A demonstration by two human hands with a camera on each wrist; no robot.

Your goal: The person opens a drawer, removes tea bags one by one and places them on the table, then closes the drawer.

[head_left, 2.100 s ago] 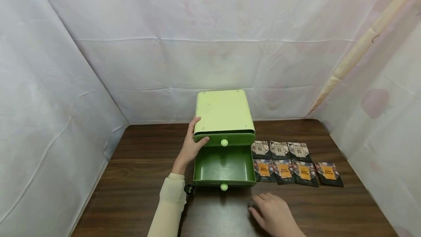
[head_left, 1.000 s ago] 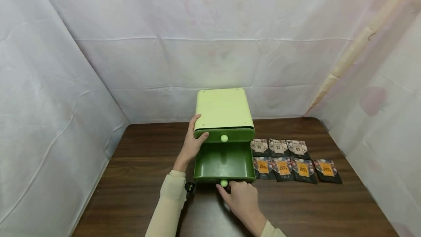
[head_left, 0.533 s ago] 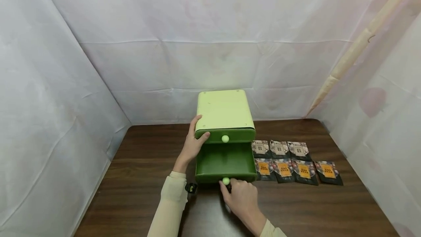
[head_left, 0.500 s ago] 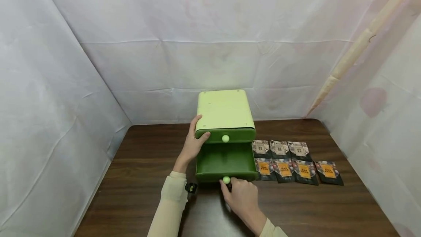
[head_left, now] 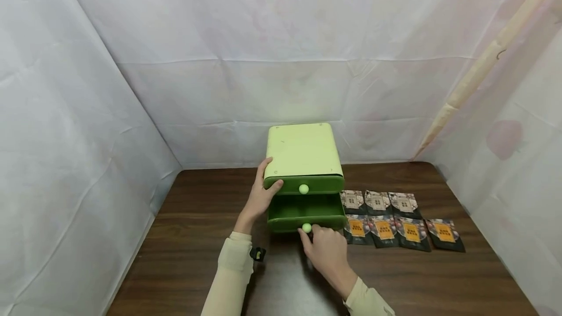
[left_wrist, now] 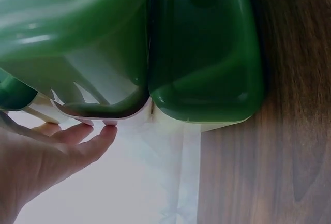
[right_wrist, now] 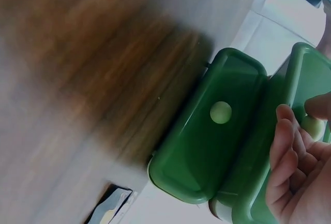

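Observation:
A light green drawer cabinet (head_left: 303,150) stands towards the back of the table. My left hand (head_left: 260,200) grips its front left edge, thumb on the top drawer (head_left: 285,187) and fingers along the side. Pulled partway out below is the middle drawer (head_left: 281,224), whose visible inside is bare. At its front, my right hand (head_left: 327,251) pinches the round pale knob (head_left: 306,228) between thumb and index finger; the other fingers curl in. The right wrist view also shows the closed bottom drawer (right_wrist: 201,151) with its own knob (right_wrist: 221,112).
Right of the cabinet lie several flat dark sachets in two rows: white-labelled ones (head_left: 377,203) behind, orange-labelled ones (head_left: 411,233) in front. Pale curtains (head_left: 237,91) enclose the wooden table (head_left: 197,257) at the back and sides.
My right hand has come from the table at the right to the middle drawer's knob. That drawer has slid inward, away from me. My left hand keeps its hold on the cabinet.

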